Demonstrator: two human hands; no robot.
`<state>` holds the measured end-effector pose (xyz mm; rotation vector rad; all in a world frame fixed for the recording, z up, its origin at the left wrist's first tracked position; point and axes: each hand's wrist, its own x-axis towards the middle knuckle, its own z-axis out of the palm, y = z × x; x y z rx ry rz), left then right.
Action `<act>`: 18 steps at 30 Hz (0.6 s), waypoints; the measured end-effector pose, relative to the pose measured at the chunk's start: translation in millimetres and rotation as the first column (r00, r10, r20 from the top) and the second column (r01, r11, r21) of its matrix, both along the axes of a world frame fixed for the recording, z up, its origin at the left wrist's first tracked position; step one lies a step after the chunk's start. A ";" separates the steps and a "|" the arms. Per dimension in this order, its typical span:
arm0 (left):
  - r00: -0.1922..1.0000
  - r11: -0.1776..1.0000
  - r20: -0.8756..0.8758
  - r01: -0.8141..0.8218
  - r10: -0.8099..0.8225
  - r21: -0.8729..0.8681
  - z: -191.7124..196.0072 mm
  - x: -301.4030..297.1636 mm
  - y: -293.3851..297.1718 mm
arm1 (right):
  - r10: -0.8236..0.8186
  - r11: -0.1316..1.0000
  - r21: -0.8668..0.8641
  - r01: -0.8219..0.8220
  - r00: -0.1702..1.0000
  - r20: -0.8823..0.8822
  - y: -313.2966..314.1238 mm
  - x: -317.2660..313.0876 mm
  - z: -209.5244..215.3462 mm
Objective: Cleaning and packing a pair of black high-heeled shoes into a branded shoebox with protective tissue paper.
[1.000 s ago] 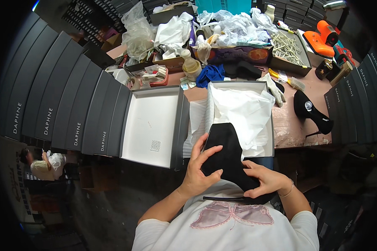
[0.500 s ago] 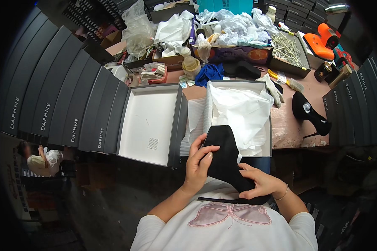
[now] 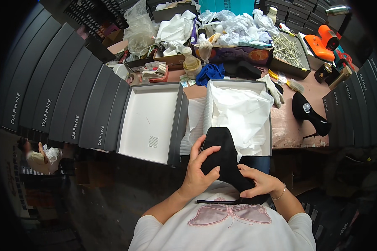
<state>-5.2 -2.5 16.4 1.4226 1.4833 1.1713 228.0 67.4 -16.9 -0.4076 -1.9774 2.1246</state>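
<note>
Black suede shoe (image 3: 224, 157) sits at six o'clock below the tissue-lined box (image 3: 238, 113), our left hand (image 3: 197, 175) and right hand (image 3: 257, 182) fingers curled around it, so we should keep it steady.

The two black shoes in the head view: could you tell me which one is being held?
The black suede shoe nearest the person, gripped by both hands; the other black shoe stands untouched on the table's right side.

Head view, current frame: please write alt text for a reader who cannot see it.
A person holds a black suede high-heeled shoe in both hands, left hand on its side and right hand near the heel, just in front of an open shoebox lined with white tissue paper. The box's lid lies open to the left; a second black shoe rests on the cluttered table.
</note>
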 end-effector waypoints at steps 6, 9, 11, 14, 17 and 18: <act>0.993 0.992 -0.053 0.103 -0.107 -0.072 9.9 -3.5 -5.6 | 0.026 0.999 -0.020 -0.026 0.999 0.022 -0.6 1.2 -3.2; 0.977 0.970 -0.021 0.209 -0.214 -0.128 9.1 -12.1 -2.3 | -0.028 0.999 0.024 0.028 1.000 -0.011 -0.8 1.5 -7.5; 0.960 0.986 0.247 0.154 -0.134 -0.062 -11.7 -20.3 1.7 | 0.010 0.952 -0.306 0.001 0.999 0.033 5.8 5.7 -9.1; 0.774 0.996 0.633 0.029 0.028 -0.080 -16.0 -27.2 14.9 | -0.006 0.859 -0.512 -0.009 1.000 -0.027 11.4 7.8 -19.7; 0.621 0.986 0.781 0.081 0.066 -0.147 -3.6 -21.4 22.4 | -0.025 0.872 -0.490 -0.009 0.998 -0.061 13.8 3.0 -19.5; 0.600 0.985 0.797 0.090 0.067 -0.151 -2.4 -18.6 23.5 | -0.017 0.868 -0.496 -0.014 0.998 -0.058 13.9 3.1 -18.6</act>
